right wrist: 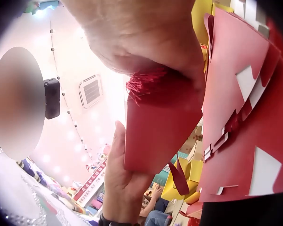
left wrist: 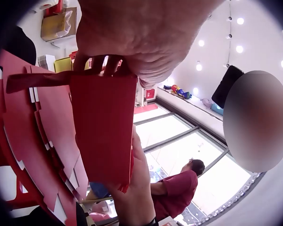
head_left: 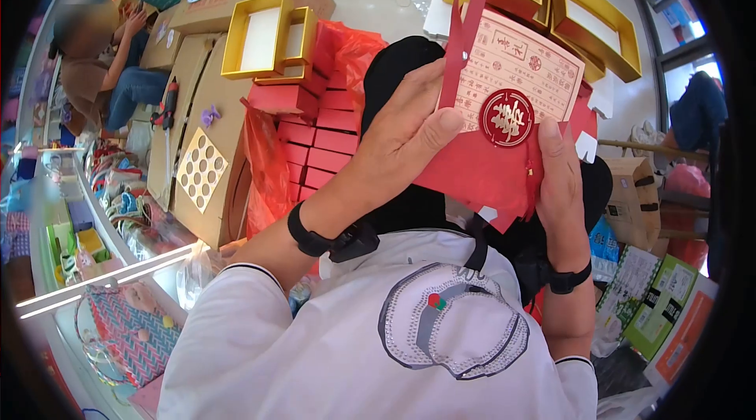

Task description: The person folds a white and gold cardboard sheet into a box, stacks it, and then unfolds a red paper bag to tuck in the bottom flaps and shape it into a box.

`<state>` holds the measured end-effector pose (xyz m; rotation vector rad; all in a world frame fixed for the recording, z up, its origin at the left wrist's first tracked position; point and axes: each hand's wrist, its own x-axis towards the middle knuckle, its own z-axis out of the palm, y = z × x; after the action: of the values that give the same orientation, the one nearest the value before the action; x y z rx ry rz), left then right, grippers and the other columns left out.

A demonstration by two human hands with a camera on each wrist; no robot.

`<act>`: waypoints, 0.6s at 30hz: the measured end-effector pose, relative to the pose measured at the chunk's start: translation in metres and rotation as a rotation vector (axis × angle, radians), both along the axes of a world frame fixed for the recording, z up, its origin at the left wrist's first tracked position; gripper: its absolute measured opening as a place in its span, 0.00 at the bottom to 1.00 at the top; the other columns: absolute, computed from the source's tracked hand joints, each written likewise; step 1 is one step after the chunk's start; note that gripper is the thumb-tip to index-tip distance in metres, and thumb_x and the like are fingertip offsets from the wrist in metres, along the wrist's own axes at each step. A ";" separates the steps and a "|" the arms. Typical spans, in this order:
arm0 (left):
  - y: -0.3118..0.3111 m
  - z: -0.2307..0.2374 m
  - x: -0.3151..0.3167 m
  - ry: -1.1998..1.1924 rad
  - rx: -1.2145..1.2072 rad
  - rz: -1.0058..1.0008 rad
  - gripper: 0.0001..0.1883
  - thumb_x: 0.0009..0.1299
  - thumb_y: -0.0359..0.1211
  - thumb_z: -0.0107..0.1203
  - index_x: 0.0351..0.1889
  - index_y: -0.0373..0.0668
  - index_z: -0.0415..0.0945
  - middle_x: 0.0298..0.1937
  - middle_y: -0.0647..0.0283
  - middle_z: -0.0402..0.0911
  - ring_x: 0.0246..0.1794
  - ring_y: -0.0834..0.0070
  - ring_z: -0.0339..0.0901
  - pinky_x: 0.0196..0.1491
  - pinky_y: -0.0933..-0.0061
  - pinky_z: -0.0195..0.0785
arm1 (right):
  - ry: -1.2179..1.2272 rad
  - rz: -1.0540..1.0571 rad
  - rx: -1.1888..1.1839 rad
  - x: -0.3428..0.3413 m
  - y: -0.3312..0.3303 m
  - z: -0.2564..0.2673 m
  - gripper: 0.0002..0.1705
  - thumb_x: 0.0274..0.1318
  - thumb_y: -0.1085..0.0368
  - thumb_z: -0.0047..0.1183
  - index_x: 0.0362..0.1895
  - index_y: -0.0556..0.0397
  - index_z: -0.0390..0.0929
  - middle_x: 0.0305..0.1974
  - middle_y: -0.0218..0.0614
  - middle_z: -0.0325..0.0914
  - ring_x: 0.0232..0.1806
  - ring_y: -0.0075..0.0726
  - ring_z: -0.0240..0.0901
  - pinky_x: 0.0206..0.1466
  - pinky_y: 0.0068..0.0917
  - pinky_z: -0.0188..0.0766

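Box point(head_left: 529, 66), pink-printed with a round red seal point(head_left: 506, 117) on its face, is held up between both hands above the person's lap. The left hand point(head_left: 405, 125) grips the box's left edge, thumb over the front; the right hand point(head_left: 561, 176) holds the opposite edge, thumb laid along it. A red ribbon point(head_left: 461, 42) stands at the box's left side, and a tassel point(right wrist: 144, 84) (a bushy little thing) hangs near the right palm. Red sheets point(right wrist: 226, 169) with white patches lie below the box. Gold boxes point(head_left: 559, 34) stand beyond it; red boxes point(head_left: 337, 118) sit in rows to its left, and a screwdriver point(head_left: 165, 109) lies farther left of it.
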<state>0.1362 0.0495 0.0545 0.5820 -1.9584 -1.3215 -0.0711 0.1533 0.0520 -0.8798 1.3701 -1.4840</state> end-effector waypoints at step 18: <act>-0.044 0.093 0.135 -0.631 -0.251 -0.115 0.44 0.59 0.44 0.77 0.72 0.38 0.71 0.64 0.52 0.80 0.66 0.59 0.77 0.70 0.62 0.65 | 0.060 0.562 -0.113 0.093 -0.020 0.009 0.48 0.59 0.61 0.73 0.75 0.59 0.57 0.67 0.47 0.72 0.72 0.37 0.68 0.75 0.36 0.64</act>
<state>0.2715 0.0057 0.1474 0.8413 -2.6531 -1.0001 0.0216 0.1331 0.0605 -1.2665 0.9715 -1.1085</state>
